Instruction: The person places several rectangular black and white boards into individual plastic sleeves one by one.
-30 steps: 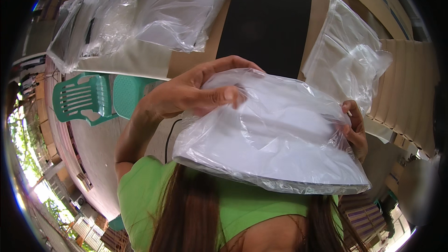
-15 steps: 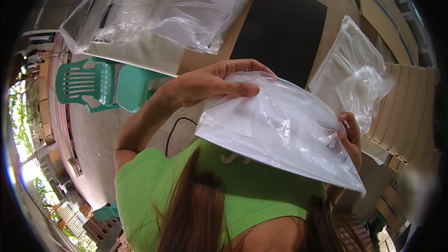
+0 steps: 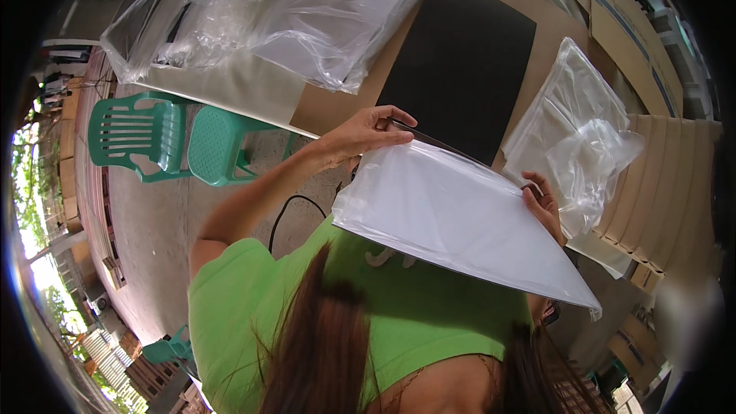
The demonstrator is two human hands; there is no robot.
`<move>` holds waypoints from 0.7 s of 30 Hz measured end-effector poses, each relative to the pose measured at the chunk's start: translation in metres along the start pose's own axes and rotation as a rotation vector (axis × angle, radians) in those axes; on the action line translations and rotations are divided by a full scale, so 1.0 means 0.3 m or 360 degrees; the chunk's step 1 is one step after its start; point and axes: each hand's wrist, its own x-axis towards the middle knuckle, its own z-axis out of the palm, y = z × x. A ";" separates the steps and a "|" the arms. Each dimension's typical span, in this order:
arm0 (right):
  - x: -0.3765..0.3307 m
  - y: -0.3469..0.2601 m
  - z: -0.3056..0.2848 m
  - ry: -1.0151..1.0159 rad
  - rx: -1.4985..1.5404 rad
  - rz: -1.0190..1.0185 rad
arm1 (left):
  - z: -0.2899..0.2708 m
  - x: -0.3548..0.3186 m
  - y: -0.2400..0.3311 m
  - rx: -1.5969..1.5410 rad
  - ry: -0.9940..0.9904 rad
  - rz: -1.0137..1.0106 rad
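Note:
My left hand (image 3: 362,135) pinches the upper left corner of a flat panel in a clear plastic bag (image 3: 452,222). The panel looks white on its near face and dark along its top edge. My right hand (image 3: 546,205) grips the bag's right edge. Both hands hold the bagged panel tilted in front of my green shirt, above the near edge of the brown table (image 3: 330,103). A black sheet (image 3: 464,65) lies on the table just beyond the panel.
Crumpled clear bags (image 3: 268,15) lie at the table's far left, and a stack of clear bags (image 3: 575,130) at the right. Flat cardboard pieces (image 3: 629,23) lie at the far right. A green plastic chair (image 3: 172,138) stands on the concrete floor to the left.
The bagged panel has tipped from nearly flat toward edge-on and dropped lower, so more of the black sheet shows. Both hands kept their grip.

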 end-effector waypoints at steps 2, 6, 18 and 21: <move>0.011 0.037 -0.022 0.0025 -0.0061 0.0021 | -0.021 0.017 -0.044 0.0237 0.0116 0.0002; 0.055 0.119 -0.107 0.0048 -0.0244 0.0042 | -0.013 0.076 -0.114 0.0218 0.0222 0.0090; 0.113 0.244 -0.182 -0.0025 0.0622 0.0014 | -0.205 0.232 -0.512 -0.0672 0.0182 -0.0104; 0.117 0.273 -0.168 0.0031 0.0822 -0.0059 | -0.213 0.258 -0.568 -0.0603 0.0208 -0.0010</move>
